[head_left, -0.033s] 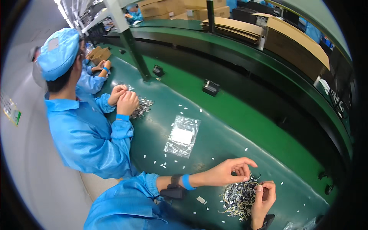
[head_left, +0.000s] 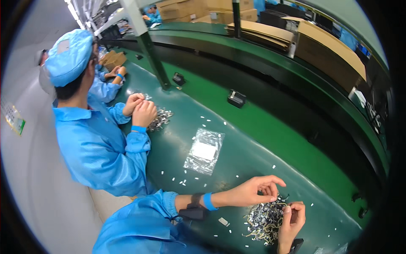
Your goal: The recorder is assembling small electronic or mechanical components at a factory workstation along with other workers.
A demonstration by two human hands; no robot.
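Note:
A heap of small dark, silver and yellowish strip-like parts (head_left: 263, 222) lies on the green table. My left hand (head_left: 256, 191) hangs over the heap's far edge, with its thumb and a curled finger close together and its index finger stretched forward. Beside the heap on the right, my right hand (head_left: 292, 218) is closed, thumb against bent fingers. Whatever either hand pinches is too small or hidden to make out. My left wrist carries a blue band (head_left: 209, 201) and a black strap with a dark box (head_left: 192, 211).
Small white pieces (head_left: 183, 182) are scattered on the green table (head_left: 237, 148). Farther left lies a clear plastic bag (head_left: 204, 151) with a white label. A co-worker in blue (head_left: 97, 135) handles another heap (head_left: 160, 119). Black boxes (head_left: 236, 98) sit on the brighter green strip beyond.
The whole view has shifted slightly, with the scene sitting a little farther right. Both my hands keep nearly the same pose at the heap.

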